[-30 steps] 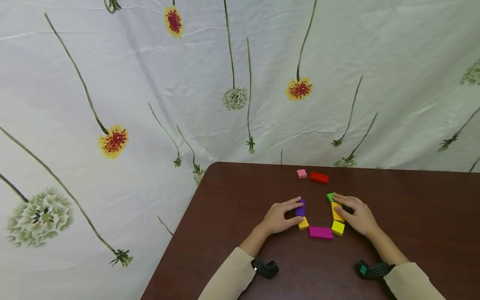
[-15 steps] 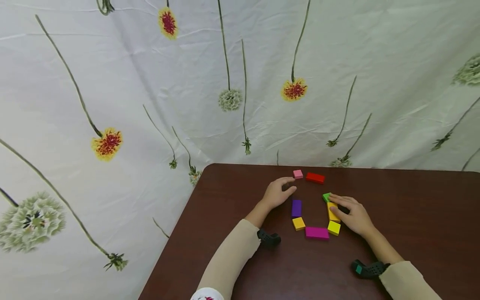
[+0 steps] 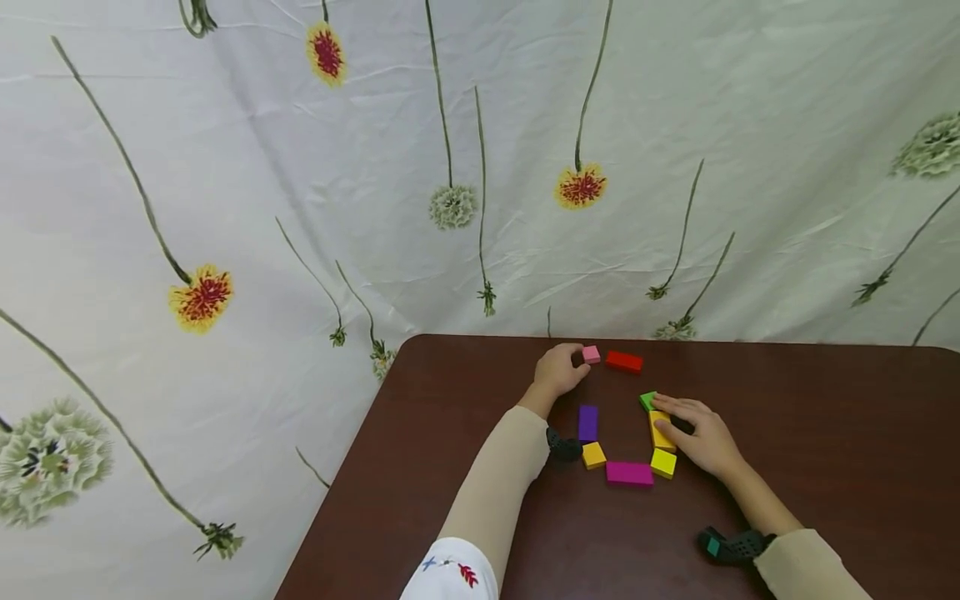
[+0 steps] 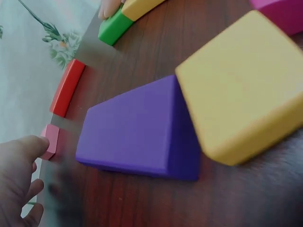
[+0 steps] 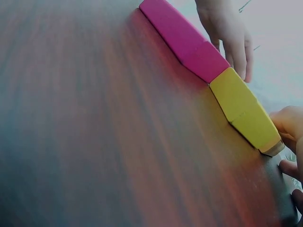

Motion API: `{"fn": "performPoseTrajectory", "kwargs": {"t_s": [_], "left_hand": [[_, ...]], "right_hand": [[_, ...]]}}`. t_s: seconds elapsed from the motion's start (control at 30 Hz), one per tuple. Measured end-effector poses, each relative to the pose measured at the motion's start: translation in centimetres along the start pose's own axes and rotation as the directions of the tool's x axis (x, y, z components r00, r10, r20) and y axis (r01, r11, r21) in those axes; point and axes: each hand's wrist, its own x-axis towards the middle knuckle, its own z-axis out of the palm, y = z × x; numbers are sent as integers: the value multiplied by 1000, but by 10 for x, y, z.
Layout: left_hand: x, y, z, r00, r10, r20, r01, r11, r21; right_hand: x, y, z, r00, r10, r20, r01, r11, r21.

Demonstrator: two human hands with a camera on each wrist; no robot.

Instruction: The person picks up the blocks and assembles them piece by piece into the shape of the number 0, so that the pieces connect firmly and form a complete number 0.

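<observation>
My left hand (image 3: pixel 558 372) reaches to the far side of the table, its fingertips at the left of a small pink block (image 3: pixel 592 355). In the left wrist view the thumb (image 4: pixel 32 145) overlaps that pink block; a firm grip on it does not show. My right hand (image 3: pixel 701 437) rests with extended fingers at a green block (image 3: pixel 647 402), its thumb over a long orange-yellow block (image 3: pixel 661 435). A yellow block (image 3: pixel 663 463), a magenta block (image 3: pixel 628 474), a small orange block (image 3: pixel 593 455) and a purple block (image 3: pixel 588 423) continue this U-shaped outline.
A red block (image 3: pixel 624 361) lies right of the pink one, by the table's back edge. Behind the brown table (image 3: pixel 840 433) hangs a flower-printed cloth (image 3: pixel 420 125). Dark wrist devices (image 3: pixel 735 546) sit at both wrists.
My left hand has left the purple and small orange blocks and moved away from me to the pink block. The right hand stays at the green and orange-yellow blocks. The head view shifts slightly.
</observation>
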Motion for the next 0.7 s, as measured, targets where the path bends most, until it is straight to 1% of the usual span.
{"fn": "performPoseTrajectory", "kwargs": {"t_s": [0.13,0.27,0.37,0.5,0.53,0.6,0.7], "left_hand": [[6,5,1,999,-51,0,51,998,48],[9,8,2,998,-67,13,65,995,77],[10,8,5,997,-78,0,77,992,103],[10,7,9,994,-98,-41,102,988,113],[10,6,10,995,-93,-49,97,989,108],[10,4,10,996,-65,-60,70,993,91],[10,0,8,998,3,-64,0,999,44]], "right_hand": [[0,-1,-2,1000,-7,3,7,1000,-4],[0,-2,-1,1000,-5,4,5,1000,-9],[0,-2,0,1000,-8,3,8,1000,-8],[0,-2,1,1000,-13,0,13,1000,-2],[-1,-2,1,1000,-14,-1,14,1000,-3],[-1,-1,0,1000,-13,-4,13,1000,-2],[0,0,-2,1000,-16,-7,16,1000,-8]]}}
